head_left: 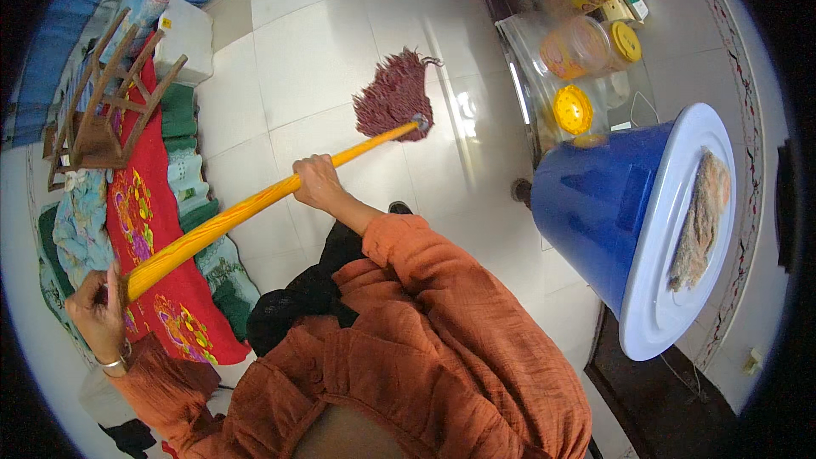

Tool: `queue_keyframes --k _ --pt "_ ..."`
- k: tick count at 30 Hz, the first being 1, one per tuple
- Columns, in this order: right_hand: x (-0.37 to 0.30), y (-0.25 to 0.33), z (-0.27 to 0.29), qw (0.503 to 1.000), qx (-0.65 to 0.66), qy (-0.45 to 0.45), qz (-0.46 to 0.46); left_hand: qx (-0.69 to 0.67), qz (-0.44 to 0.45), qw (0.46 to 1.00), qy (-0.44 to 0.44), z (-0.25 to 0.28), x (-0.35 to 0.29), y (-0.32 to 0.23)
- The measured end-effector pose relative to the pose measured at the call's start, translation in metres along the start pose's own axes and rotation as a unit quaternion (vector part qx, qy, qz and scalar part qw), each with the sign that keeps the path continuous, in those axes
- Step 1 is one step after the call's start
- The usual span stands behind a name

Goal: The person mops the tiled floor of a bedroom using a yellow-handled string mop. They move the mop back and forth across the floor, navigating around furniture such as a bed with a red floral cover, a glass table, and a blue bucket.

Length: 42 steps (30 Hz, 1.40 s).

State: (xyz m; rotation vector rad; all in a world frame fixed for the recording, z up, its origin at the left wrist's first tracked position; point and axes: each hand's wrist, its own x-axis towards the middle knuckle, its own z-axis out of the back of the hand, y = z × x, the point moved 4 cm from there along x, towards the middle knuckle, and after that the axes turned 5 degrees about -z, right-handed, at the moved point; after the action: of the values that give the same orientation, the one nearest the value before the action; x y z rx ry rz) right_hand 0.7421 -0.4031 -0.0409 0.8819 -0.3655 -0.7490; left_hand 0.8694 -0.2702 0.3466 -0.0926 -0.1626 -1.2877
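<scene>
A mop with a long yellow wooden handle (pixel 246 208) and a dark red string head (pixel 395 98) rests its head on the white tiled floor (pixel 314 51). My right hand (pixel 316 180) grips the handle near its middle. My left hand (pixel 95 310), wearing a bangle, holds the handle's top end at the lower left. I wear an orange long-sleeved top.
A big blue drum (pixel 595 204) with a white lid stands at the right. Clear jars with yellow lids (pixel 586 51) sit behind it. A wooden stool (pixel 102 106) stands on a bed with a red patterned cover (pixel 144 229) at the left. Another person in red is at the top.
</scene>
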Motion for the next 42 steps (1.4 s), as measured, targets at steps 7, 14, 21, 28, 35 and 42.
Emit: queue_keyframes --k 7,14,21,28,35,42 --pt "-0.116 -0.029 0.023 0.993 0.003 -0.061 -0.101 -0.027 -0.111 0.993 0.031 -0.017 0.007 -0.051" --pt "-0.231 -0.071 -0.007 0.972 0.006 -0.060 -0.225 -0.064 -0.216 0.971 0.076 -0.088 -0.016 -0.075" --pt "-0.280 -0.061 -0.047 0.948 -0.031 -0.158 -0.276 -0.094 -0.248 0.962 0.057 -0.103 -0.048 -0.069" --pt "-0.228 0.001 -0.054 0.952 0.000 -0.200 -0.232 -0.070 -0.205 0.975 -0.056 -0.046 -0.080 -0.015" --pt "-0.150 0.017 -0.045 0.952 -0.024 -0.277 -0.126 -0.124 -0.123 0.971 -0.161 -0.009 -0.091 0.005" --pt "-0.052 -0.011 -0.017 0.978 -0.012 -0.210 -0.001 -0.262 0.040 0.959 -0.105 -0.023 -0.079 0.007"
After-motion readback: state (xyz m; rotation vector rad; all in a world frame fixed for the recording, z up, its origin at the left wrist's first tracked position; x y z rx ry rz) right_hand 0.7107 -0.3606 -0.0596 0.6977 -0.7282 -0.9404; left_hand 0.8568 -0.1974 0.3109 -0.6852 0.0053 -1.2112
